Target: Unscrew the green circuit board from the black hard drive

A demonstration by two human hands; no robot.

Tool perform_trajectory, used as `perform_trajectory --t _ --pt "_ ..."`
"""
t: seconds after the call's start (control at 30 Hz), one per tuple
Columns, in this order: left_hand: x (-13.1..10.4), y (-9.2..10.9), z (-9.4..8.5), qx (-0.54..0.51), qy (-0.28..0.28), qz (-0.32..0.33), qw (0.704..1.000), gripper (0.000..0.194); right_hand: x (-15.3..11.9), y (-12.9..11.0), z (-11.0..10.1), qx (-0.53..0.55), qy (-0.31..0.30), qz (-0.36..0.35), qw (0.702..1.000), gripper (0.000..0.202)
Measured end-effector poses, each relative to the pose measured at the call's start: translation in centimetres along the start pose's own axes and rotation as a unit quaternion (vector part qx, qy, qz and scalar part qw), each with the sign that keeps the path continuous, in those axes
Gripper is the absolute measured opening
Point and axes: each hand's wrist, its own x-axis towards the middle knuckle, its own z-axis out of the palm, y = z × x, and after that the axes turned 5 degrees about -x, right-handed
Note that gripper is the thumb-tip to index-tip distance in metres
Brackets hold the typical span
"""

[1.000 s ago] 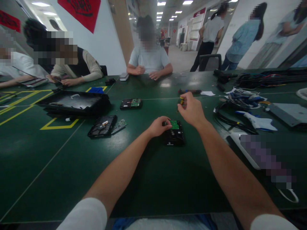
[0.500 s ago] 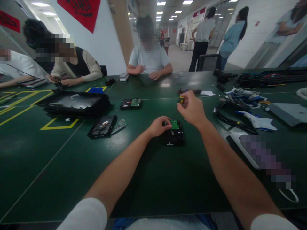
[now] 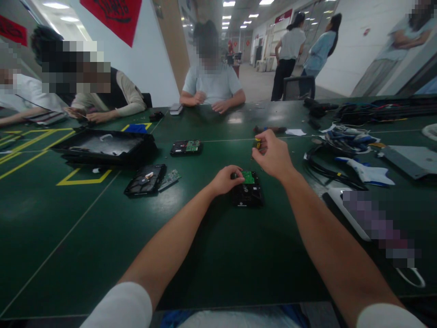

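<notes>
A black hard drive (image 3: 248,195) with a green circuit board lies on the green table in front of me. My left hand (image 3: 225,181) grips its left side, with the thumb over the edge of the board. Above the drive's far right corner, my right hand (image 3: 276,157) pinches a small screwdriver (image 3: 258,142) with a yellow and black handle. Its shaft points down towards the board; I cannot tell whether the tip touches a screw.
Left of the drive lie another hard drive (image 3: 145,180), a loose circuit board (image 3: 170,180) and a third drive (image 3: 186,147). Black trays (image 3: 105,148) stand behind them. Cables (image 3: 331,171), gloves (image 3: 368,171) and a grey metal case (image 3: 411,159) occupy the right. A person (image 3: 211,84) sits opposite.
My right hand has shifted very slightly with the screwdriver still in its fingers. My left hand and the drive stay in place. A standing person in the background has leaned left.
</notes>
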Motion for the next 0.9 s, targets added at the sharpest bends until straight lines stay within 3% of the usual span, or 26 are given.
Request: perform_trajectory --t 0.57,0.9 --pt "0.0 -0.1 0.1 0.001 0.001 -0.002 1.0 0.01 0.0 -0.2 -0.1 -0.009 -0.009 -0.011 1.0 0.033" --pt "0.1 -0.5 0.1 0.001 -0.002 -0.007 1.0 0.009 0.3 0.7 -1.2 -0.023 -0.023 0.014 0.999 0.033"
